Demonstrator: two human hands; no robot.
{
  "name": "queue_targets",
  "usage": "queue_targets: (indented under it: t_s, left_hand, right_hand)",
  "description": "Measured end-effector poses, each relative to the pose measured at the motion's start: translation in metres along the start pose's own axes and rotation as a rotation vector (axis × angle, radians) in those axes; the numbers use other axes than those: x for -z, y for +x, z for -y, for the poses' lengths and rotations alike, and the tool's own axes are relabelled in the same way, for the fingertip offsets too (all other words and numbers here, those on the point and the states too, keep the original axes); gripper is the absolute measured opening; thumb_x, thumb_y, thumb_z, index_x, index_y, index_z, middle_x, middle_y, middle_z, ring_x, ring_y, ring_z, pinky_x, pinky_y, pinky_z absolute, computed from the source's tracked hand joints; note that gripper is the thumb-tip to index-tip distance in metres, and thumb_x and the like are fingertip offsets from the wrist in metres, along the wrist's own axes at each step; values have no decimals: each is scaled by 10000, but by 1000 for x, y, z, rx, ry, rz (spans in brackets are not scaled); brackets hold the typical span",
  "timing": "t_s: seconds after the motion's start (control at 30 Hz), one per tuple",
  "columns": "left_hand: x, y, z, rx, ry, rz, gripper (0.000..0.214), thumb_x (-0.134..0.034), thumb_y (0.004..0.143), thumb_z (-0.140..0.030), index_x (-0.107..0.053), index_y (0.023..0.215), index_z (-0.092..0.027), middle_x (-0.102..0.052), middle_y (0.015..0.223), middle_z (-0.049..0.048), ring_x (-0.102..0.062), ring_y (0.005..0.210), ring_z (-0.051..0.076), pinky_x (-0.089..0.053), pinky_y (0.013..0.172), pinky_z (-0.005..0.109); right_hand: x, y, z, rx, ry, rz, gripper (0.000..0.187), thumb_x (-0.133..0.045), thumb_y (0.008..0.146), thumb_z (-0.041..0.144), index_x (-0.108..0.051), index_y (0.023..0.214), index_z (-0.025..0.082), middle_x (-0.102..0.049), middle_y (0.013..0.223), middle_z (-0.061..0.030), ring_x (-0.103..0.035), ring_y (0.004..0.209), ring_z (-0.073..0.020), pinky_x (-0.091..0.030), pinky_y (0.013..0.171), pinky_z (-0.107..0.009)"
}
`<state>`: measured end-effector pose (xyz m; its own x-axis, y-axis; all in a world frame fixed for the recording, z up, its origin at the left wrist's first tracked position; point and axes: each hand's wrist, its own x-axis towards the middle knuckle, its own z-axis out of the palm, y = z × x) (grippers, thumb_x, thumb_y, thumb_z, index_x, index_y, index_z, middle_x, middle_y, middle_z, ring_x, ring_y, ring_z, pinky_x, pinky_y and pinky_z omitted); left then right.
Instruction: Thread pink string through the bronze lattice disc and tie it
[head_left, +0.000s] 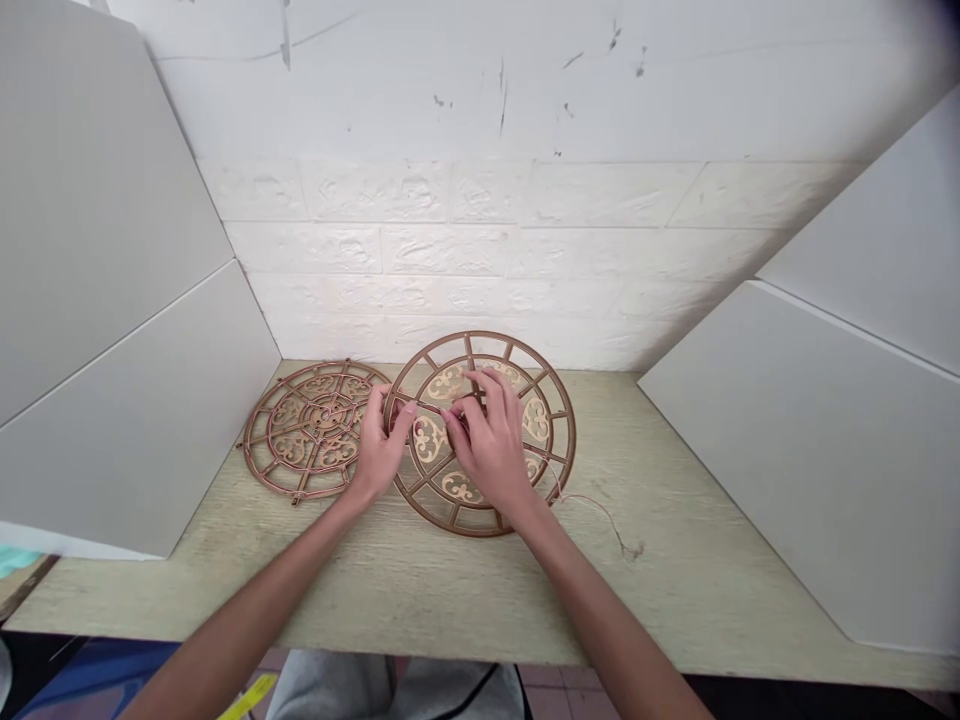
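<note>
The round bronze-brown openwork disc [465, 531], a spoked ring with cream scrollwork panels, lies flat on the pale wooden counter [697, 570]; it looks light and stiff, its thin ribs perhaps fragile, so the outer rim seems the safest hold. Our left hand [379, 450] and right hand [487, 440] curl over it, fingertips pinched together near its centre, though we cannot tell what they grip. A thin tan cord [600, 508] trails rightward, and a second, denser copper-brown openwork disc [311, 430] lies just beside it, before a white brick-textured wall [480, 260].
</note>
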<state>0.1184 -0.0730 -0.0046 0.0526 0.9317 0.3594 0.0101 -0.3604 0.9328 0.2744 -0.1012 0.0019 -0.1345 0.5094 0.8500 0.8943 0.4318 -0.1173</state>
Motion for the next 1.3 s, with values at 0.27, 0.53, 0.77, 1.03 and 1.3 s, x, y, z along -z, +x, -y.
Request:
queue_targets:
  t_s: [0.27, 0.53, 0.77, 1.03, 1.3]
  left_hand:
    - [-1, 1, -5, 12, 29, -10, 350, -616, 880, -470, -434, 968, -185, -511, 686, -52, -516, 613, 80, -408, 591, 167]
    - [-2, 1, -6, 18, 60, 1, 352, -614, 869, -463, -437, 986, -182, -518, 689, -53, -506, 609, 79, -408, 586, 171]
    - [-2, 2, -2, 35, 69, 2, 357, -612, 871, -474, -451, 998, -182, -513, 702, -44, -499, 633, 89, -410, 601, 186]
    - [1, 2, -2, 61, 87, -8, 351, -607, 872, -473, -461, 1003, -182, -495, 704, -47, -466, 622, 82, -389, 594, 185]
    - [2, 5, 0, 57, 91, -9, 356, -625, 867, -467, -470, 1008, -179, -512, 714, -41, -485, 651, 87, -399, 620, 186]
  right_hand:
    - [4, 3, 6, 20, 42, -55, 34, -562, 955, 181, -555, 923, 172, -594, 1251, -169, -463, 1314, -308, -432, 1038, -485]
    - [10, 6, 9, -3, 90, -62, 98, -545, 977, 186, -523, 881, 192, -644, 842, -54, -532, 849, -198, -418, 801, -354]
    - [10, 4, 10, -106, 236, 33, 143, -508, 1001, 226, -492, 862, 198, -627, 780, -19, -544, 758, -171, -395, 760, -332]
    - [20, 4, 3, -320, 507, 435, 346, -625, 909, 297, -467, 1200, 198, -606, 817, 9, -563, 636, -143, -440, 590, -275]
    - [23, 4, -1, -111, 374, 306, 116, -486, 950, 146, -571, 1010, 198, -631, 841, -24, -595, 688, -136, -478, 638, -269]
